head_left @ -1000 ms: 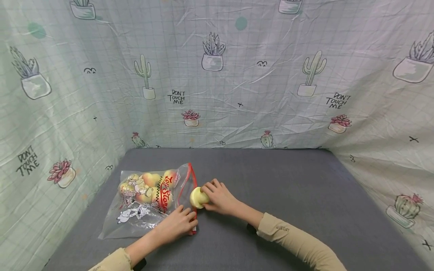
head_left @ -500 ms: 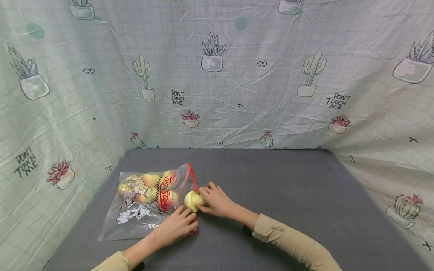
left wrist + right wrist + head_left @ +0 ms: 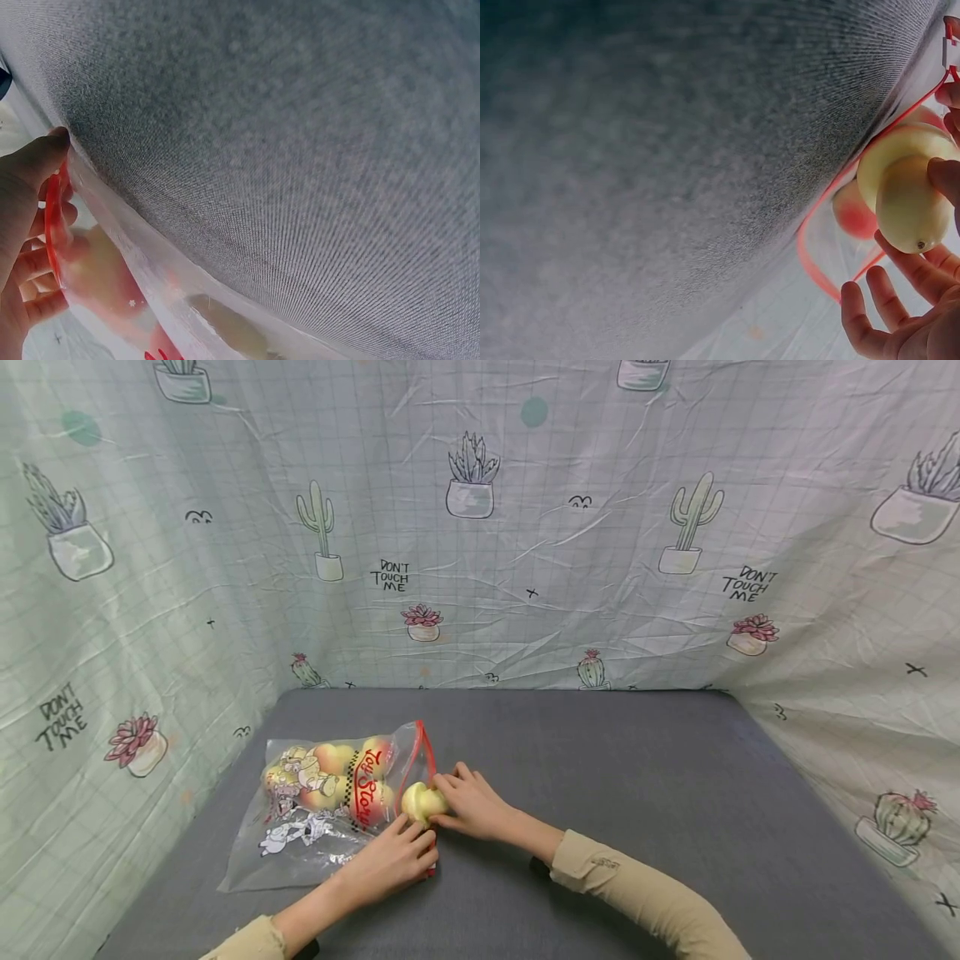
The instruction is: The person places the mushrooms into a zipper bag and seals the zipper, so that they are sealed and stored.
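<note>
A clear zip bag [image 3: 251,864] with red "Toy Story" print lies on its side, its red-edged mouth [image 3: 427,752] facing right. My left hand [image 3: 386,858] pinches the near corner of that mouth; in the left wrist view the thumb and fingers [image 3: 45,264] hold the plastic edge. A pale yellow mushroom-shaped piece [image 3: 911,199] is at the opening, cap toward the bag. My right hand [image 3: 476,807] grips its rounded stem between thumb and index finger, the other fingers [image 3: 886,300] spread below. Several yellow-and-red rounded pieces [image 3: 328,757] sit inside the bag.
The dark grey cloth-covered table [image 3: 600,760] extends right and behind the hands. A wrinkled pale curtain [image 3: 525,552] with cactus prints encloses the back and both sides. A white zip slider [image 3: 951,52] shows near the left fingers.
My right hand has moved left with the yellow mushroom-shaped piece, bringing it from outside the bag's edge into the opening. The left hand stays on the bag's corner.
</note>
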